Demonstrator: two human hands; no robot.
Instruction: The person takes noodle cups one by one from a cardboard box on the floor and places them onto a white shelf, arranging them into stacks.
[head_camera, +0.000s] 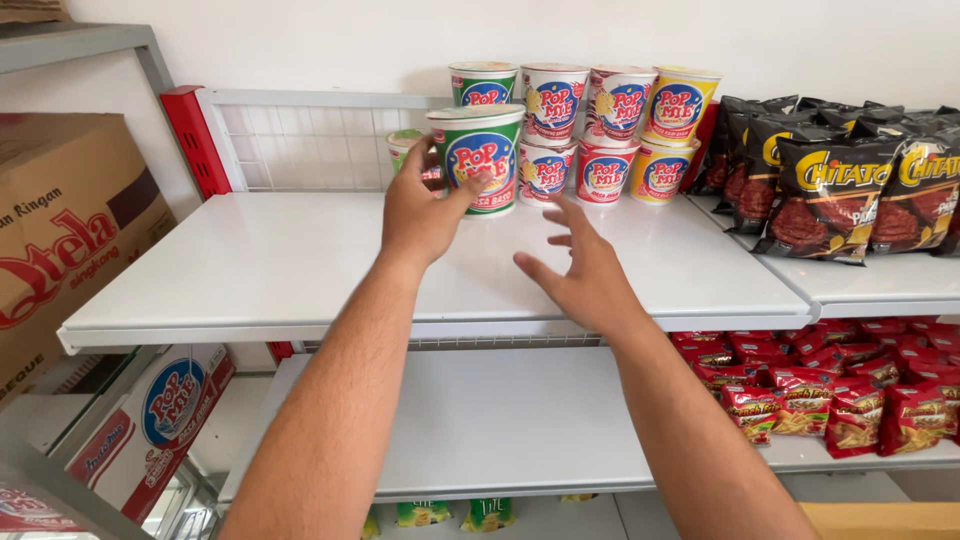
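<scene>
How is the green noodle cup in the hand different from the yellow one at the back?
The green noodle cup is held by the left hand, tilted; the yellow noodle cup stands upright, stacked on another. The green one is nearer the front; the yellow sits at the wall. Both are lidded cups of the same shape.

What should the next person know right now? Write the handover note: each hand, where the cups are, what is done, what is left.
Left hand: wrapped around a green noodle cup, which is at the front of the cup group on the top shelf; whether it has touched down cannot be told.
Right hand: open, fingers spread, empty, just above the shelf in front of the red noodle cups.
Done: cups stand in two tiers at the back, beside the dark snack bags.
Left: the shelf's left part is bare; a printed carton sits low on the left, contents hidden.
</scene>
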